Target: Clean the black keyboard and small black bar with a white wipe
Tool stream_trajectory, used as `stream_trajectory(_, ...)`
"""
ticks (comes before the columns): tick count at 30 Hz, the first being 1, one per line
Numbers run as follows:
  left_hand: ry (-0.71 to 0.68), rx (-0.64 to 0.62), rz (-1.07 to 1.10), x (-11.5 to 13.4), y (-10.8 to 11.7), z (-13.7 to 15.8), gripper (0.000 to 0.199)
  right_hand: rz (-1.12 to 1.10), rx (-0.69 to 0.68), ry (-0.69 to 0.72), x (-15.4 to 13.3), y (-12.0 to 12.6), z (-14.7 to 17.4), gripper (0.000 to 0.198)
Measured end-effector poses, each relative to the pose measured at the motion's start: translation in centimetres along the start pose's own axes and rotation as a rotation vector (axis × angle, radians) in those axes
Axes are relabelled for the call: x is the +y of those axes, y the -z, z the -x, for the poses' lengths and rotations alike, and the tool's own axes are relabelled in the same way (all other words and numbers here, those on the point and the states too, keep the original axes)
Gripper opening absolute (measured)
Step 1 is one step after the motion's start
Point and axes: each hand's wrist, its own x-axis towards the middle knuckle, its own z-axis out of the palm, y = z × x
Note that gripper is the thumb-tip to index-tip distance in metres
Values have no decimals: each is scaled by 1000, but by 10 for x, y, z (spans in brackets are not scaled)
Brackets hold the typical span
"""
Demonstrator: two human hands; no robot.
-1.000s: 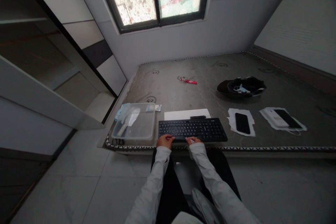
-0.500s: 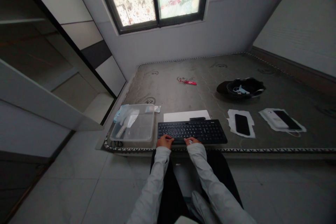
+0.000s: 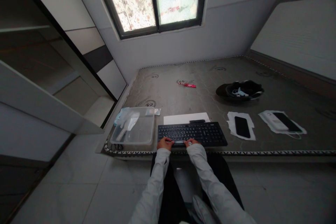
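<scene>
A black keyboard (image 3: 195,133) lies flat near the front edge of the mattress. At its front edge, left of the middle, is my left hand (image 3: 165,143), fingers bent and pinched together. My right hand (image 3: 193,142) is closed a short way to the right, fingertips pointing towards the left hand. A narrow grey strip (image 3: 179,142) shows between the two sets of fingertips; whether it is the space bar or a loose piece I cannot tell. Something small and whitish shows at the right fingers, too small to name. My hands hide part of the lowest key rows.
Left of the keyboard stands a clear plastic box (image 3: 151,129). Behind it lie a white sheet (image 3: 175,118) and a small black bar (image 3: 197,121). Phones (image 3: 242,127) on white wraps and a black cap (image 3: 225,91) are to the right; a red strip (image 3: 189,85) lies farther back.
The strip between my fingertips now looks lighter and more visible. My hands have barely moved; the whole view has shifted slightly.
</scene>
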Motion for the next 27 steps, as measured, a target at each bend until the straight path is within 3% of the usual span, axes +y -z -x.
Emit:
stream_trajectory(11, 12, -29, 3, -8, -7, -10, 30, -41, -11, -25, -7, -5, -9, 17)
stream_trajectory(17, -13, -16, -48, -4, -3, -9, 26, -68, -40, -61, -14, -3, -11, 14)
stream_trajectory(27, -8, -37, -89, -2, -2, -10, 26, -163, -58, -11, -15, -3, -14, 19)
